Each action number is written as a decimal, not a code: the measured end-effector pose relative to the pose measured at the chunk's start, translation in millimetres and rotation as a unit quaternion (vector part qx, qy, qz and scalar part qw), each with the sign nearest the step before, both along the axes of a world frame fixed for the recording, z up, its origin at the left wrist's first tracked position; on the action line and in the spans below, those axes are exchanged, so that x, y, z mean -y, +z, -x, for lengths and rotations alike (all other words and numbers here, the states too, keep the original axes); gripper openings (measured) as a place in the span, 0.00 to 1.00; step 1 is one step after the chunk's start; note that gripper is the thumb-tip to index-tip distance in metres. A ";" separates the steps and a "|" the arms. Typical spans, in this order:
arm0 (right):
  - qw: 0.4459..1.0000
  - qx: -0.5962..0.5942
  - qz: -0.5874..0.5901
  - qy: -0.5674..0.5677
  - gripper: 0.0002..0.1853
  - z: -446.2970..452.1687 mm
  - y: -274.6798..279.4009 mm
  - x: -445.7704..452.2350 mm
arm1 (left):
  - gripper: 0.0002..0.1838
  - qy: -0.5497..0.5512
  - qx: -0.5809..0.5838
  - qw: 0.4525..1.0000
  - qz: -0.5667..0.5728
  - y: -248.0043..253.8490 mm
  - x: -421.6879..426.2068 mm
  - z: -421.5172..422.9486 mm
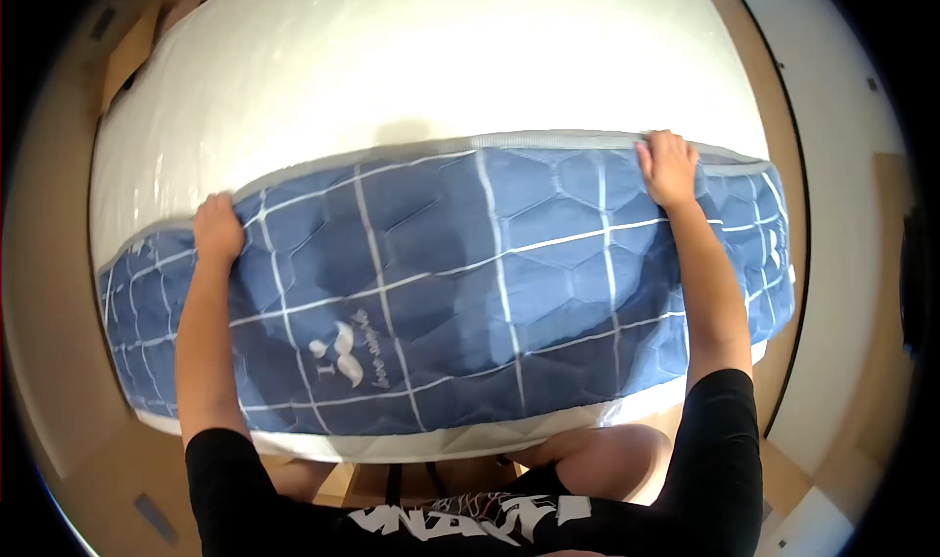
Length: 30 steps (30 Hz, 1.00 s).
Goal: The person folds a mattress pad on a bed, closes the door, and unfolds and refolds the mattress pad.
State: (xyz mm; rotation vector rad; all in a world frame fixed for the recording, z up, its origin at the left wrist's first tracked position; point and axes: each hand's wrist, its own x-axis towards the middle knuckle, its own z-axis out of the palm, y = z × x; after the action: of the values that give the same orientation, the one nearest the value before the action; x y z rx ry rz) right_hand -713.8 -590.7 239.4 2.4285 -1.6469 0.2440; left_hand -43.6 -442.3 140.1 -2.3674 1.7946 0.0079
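A blue quilted mattress pad [441,263] with a white grid and printed lettering lies folded across the near end of a white mattress [470,58]. Its grey edge [548,141] runs along the far side of the fold. At the left, my left hand [217,229] has its fingers curled over that edge. My right hand [671,170] grips the same edge farther right, with the thumb on the near side. Both arms reach straight forward over the pad. The fingertips are partly hidden.
A shiny clear film seems to cover the mattress. A wooden bed frame [769,87] borders the right side, with a pale wall [832,146] beyond it. My knee [627,464] is against the near edge of the bed.
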 end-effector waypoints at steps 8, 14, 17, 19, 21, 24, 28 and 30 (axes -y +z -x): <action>0.947 -0.102 -0.171 -0.253 0.28 147.1 86.1 26.1 | 0.17 -0.055 0.005 0.980 0.189 22.6 13.8 53.3; 0.978 -0.149 -0.059 -0.131 0.21 174.4 57.9 14.9 | 0.27 -0.237 -0.302 0.890 0.248 88.9 44.3 300.7; 0.953 -0.226 -0.026 -0.202 0.08 210.2 78.8 24.4 | 0.24 -0.206 -0.245 0.919 0.231 59.3 50.3 328.2; 0.892 -0.238 0.013 -0.383 0.10 230.1 101.5 32.0 | 0.21 -0.227 -0.232 0.909 0.263 50.2 47.9 326.0; 0.915 -0.228 0.089 -0.321 0.09 239.4 105.9 46.7 | 0.21 -0.225 -0.248 0.909 0.247 45.0 45.6 324.2; 0.901 -0.179 0.088 -0.385 0.11 226.7 68.2 58.6 | 0.22 -0.217 -0.253 0.911 0.243 41.9 45.5 324.9; 0.908 0.014 0.140 -0.394 0.18 262.0 -9.1 59.8 | 0.26 -0.202 -0.240 0.917 0.248 47.3 50.2 332.4; 0.917 0.105 0.122 -0.364 0.20 288.3 -3.1 54.0 | 0.27 -0.200 -0.226 0.919 0.255 46.6 48.1 336.4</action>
State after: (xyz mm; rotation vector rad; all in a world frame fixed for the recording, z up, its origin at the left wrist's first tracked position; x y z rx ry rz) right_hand -1002.1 -644.7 236.3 1.5114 -2.3112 0.5530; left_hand -380.0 -490.4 186.7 -2.3937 2.7776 0.0447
